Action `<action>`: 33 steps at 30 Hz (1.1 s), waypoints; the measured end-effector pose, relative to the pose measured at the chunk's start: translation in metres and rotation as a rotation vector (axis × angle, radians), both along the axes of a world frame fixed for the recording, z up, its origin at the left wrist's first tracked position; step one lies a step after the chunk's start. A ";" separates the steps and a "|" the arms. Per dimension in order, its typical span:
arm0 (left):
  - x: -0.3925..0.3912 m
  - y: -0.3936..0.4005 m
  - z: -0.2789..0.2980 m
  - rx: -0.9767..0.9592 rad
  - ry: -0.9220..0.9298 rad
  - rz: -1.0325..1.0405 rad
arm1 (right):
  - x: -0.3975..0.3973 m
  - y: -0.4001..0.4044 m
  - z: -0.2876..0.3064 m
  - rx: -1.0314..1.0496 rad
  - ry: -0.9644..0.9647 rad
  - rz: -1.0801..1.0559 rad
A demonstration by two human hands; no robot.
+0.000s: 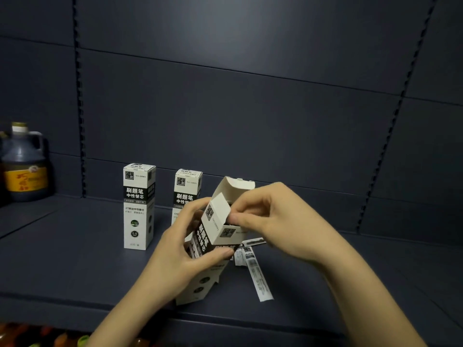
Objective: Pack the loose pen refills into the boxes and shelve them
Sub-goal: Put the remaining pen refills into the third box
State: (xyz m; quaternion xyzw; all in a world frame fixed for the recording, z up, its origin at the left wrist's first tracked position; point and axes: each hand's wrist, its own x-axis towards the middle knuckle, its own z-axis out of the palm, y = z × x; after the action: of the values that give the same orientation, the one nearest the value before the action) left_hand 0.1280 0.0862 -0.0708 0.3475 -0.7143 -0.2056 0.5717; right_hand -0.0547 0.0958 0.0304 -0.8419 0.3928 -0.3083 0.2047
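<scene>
An open refill box (213, 236) is held tilted above the front of a dark shelf (75, 259), its lower end down near the shelf's front edge and its open top leaning away to the right. The top lid (234, 187) stands up and a side flap (219, 205) juts out to the left. The left hand (185, 249) wraps round the middle of the box, fingers curled across its printed face, so that grip is closed on the box. The right hand (270, 219) sits at the box's mouth, thumb and forefinger pinched together at the opening; whether they hold a refill or only the box's edge cannot be told.

Just right of the box, loose packaged refills (258, 276) lie flat on the shelf, partly under the right hand.

Behind the hands two closed refill boxes stand upright: one (138, 206) to the left, clear of everything, and a second (186, 191) partly hidden by the left hand.

At the far left of the shelf stands a dark jug with a yellow label (23, 164). Coloured bottle caps (45, 336) show on the level below.
</scene>
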 end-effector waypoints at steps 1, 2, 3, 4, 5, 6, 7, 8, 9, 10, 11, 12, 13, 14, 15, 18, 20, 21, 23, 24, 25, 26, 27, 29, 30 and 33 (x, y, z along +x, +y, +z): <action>0.000 0.000 0.000 -0.005 0.001 0.005 | 0.000 0.000 0.000 -0.014 0.043 0.008; 0.001 -0.001 0.000 -0.012 -0.001 0.010 | 0.001 0.000 0.000 -0.028 0.093 0.020; 0.001 -0.001 0.000 -0.018 -0.004 0.011 | 0.003 0.001 -0.002 -0.034 0.139 0.030; 0.001 -0.001 0.001 -0.019 -0.007 0.010 | 0.005 0.003 -0.002 -0.031 0.174 0.029; 0.001 -0.001 0.002 -0.015 -0.008 0.007 | 0.007 0.006 -0.003 -0.026 0.195 0.021; 0.001 -0.001 0.001 -0.009 -0.007 0.003 | 0.010 0.007 -0.004 -0.024 0.211 0.008; 0.001 -0.002 0.001 -0.004 -0.006 0.000 | 0.011 0.008 -0.004 -0.023 0.225 -0.007; 0.002 -0.003 0.001 -0.001 -0.006 -0.002 | 0.013 0.009 -0.004 -0.021 0.235 -0.020; 0.003 -0.004 0.000 0.002 -0.005 -0.003 | 0.014 0.009 -0.005 -0.024 0.242 -0.029; 0.004 -0.004 0.000 0.004 -0.004 -0.005 | 0.014 0.009 -0.006 -0.034 0.247 -0.033; 0.004 -0.004 0.000 0.004 -0.005 -0.008 | 0.013 0.009 -0.008 -0.055 0.245 -0.033; 0.005 -0.004 0.000 0.003 -0.005 -0.008 | 0.012 0.010 -0.010 -0.089 0.232 -0.029; 0.005 -0.005 0.000 0.005 -0.005 -0.005 | 0.009 0.012 -0.012 -0.128 0.202 -0.024; 0.006 -0.005 0.000 0.009 -0.003 -0.001 | 0.006 0.013 -0.016 -0.169 0.158 -0.018; 0.006 -0.005 0.000 0.014 0.000 0.002 | 0.002 0.014 -0.018 -0.212 0.110 -0.016; 0.009 -0.006 -0.001 0.040 0.017 0.000 | -0.008 0.013 -0.023 -0.273 -0.085 -0.030; 0.010 -0.006 -0.001 0.046 0.018 -0.001 | -0.015 0.011 -0.025 -0.222 -0.228 -0.009; 0.010 -0.005 -0.001 0.047 0.016 0.001 | -0.018 0.010 -0.026 -0.225 -0.284 0.001; 0.010 -0.005 -0.001 0.053 0.018 0.000 | -0.024 0.006 -0.031 -0.273 -0.401 -0.001; 0.010 -0.004 -0.001 0.056 0.020 -0.002 | -0.028 0.002 -0.035 -0.288 -0.456 -0.020; 0.010 -0.004 -0.001 0.058 0.020 -0.004 | -0.032 -0.004 -0.040 -0.286 -0.501 -0.055; 0.010 -0.004 -0.001 0.060 0.018 -0.003 | -0.035 -0.012 -0.047 -0.266 -0.528 -0.103; 0.010 -0.004 -0.001 0.060 0.016 -0.002 | -0.037 -0.022 -0.056 -0.227 -0.532 -0.157; 0.010 -0.004 -0.001 0.059 0.017 -0.002 | -0.038 -0.045 -0.078 -0.108 -0.463 -0.273; 0.010 -0.004 -0.001 0.059 0.018 -0.002 | -0.038 -0.057 -0.090 -0.054 -0.385 -0.335; 0.010 -0.004 -0.001 0.061 0.015 -0.002 | -0.037 -0.081 -0.122 0.064 -0.118 -0.484</action>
State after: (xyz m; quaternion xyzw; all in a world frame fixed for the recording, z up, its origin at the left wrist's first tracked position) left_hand 0.1377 0.0819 -0.0721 0.3625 -0.7037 -0.2302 0.5661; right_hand -0.0919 0.0147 -0.0914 -0.6969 0.5797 -0.3845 0.1743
